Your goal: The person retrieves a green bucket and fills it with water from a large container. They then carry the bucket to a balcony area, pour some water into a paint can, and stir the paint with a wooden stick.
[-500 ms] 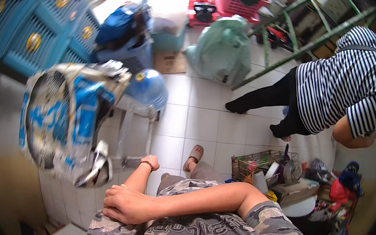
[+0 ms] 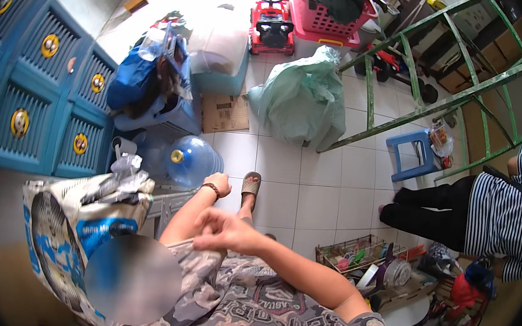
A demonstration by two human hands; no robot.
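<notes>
My left hand [image 2: 222, 186] is curled into a fist with a dark bracelet at the wrist, above the tiled floor near a big blue water bottle [image 2: 193, 160]. Nothing shows in it. My right arm crosses my body, and the right hand [image 2: 226, 231] is bent at the hem of my left shirt sleeve [image 2: 182, 258]. Its thumb and fingers seem to pinch the cloth, slightly blurred. Left of me stands a large white, blue and black sack [image 2: 59, 236], partly hidden by a round blurred patch. A pale metal frame [image 2: 172, 204] is beside it.
Blue louvred cabinets [image 2: 44, 87] line the left. A green plastic bag [image 2: 301, 97], a stuffed blue basket [image 2: 157, 109] and a red toy car [image 2: 270, 25] stand ahead. To the right are a green ladder [image 2: 421, 113], a blue stool [image 2: 411, 156], a wire basket [image 2: 360, 255] and another person [image 2: 503, 213].
My right hand has lifted off my left upper arm to the sleeve hem. The view has turned, so the sack sits lower. The other person has moved nearer the right edge and bends over.
</notes>
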